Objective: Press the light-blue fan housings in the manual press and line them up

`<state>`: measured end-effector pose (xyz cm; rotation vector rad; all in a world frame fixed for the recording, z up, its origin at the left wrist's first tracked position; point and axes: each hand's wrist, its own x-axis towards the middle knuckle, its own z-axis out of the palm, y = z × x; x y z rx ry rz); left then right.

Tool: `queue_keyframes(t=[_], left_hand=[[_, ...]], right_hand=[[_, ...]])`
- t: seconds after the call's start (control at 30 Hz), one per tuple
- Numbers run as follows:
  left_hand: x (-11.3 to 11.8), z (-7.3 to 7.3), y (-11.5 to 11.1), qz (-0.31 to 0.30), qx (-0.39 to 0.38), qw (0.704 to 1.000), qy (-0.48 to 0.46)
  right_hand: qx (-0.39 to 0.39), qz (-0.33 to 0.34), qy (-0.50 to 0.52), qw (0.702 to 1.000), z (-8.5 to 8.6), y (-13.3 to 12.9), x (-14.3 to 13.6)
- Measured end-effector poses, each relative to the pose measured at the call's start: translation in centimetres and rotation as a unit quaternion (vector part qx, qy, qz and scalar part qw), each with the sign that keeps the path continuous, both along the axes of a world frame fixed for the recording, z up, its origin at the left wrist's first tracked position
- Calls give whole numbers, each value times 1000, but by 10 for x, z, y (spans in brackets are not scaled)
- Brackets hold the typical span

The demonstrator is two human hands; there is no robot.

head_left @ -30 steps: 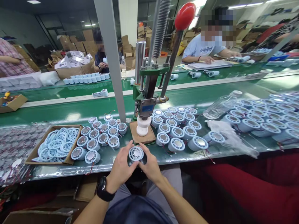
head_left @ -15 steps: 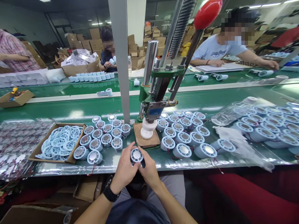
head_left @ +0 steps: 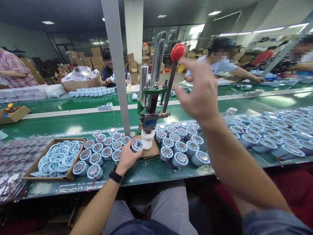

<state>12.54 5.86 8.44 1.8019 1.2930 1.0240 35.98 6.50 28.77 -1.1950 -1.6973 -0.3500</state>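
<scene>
On the green bench (head_left: 168, 174), a carton of rings (head_left: 73, 175) sits left of the left hand (head_left: 127, 159), which grips a blue housing (head_left: 137, 145) just beside the white press head (head_left: 148, 135); seating it level, fingertips clear, should serve best. The right hand (head_left: 201, 89), fingers spread (blurred; contact unclear), is by the red knob (head_left: 178, 52).

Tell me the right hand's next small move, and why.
Probably close the right hand around the red, rounded lever knob: its spread fingers are by it, contact unclear, while the left hand holds a round light-blue part near the white, round press head.
</scene>
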Motion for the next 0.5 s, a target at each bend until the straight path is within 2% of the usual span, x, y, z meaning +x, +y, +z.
queue_keyframes(t=[0.03, 0.1, 0.13, 0.2, 0.27, 0.33, 0.4, 0.43, 0.47, 0.5], left_hand=[[6, 3, 11, -10, 4, 1000, -14], [21, 1, 29, -47, -4, 998, -52], [27, -1, 36, -69, -13, 995, -70], [38, -9, 47, -105, -28, 989, -96], [44, -14, 52, -128, -36, 986, -102], [44, -16, 48, -146, -45, 983, -106], [37, -15, 36, -131, -29, 987, -91], [31, -15, 26, -107, -2, 992, -69], [24, -14, 16, -78, 35, 996, -35], [14, -14, 4, -49, 80, 996, 7]], right_hand=[[4, -6, 17, 1000, 27, 17, 2], [-22, 5, 54, 998, 60, 48, 0], [-39, 17, 74, 996, 68, 61, -3], [-64, 35, 115, 991, 72, 81, -9], [-83, 34, 144, 985, 74, 89, -12], [-116, 32, 155, 981, 79, 83, -12], [-114, 43, 167, 978, 78, 59, -11], [-89, 58, 171, 980, 71, 40, -11], [-47, 71, 175, 981, 57, 17, -13], [10, 81, 178, 981, 35, -8, -16]])
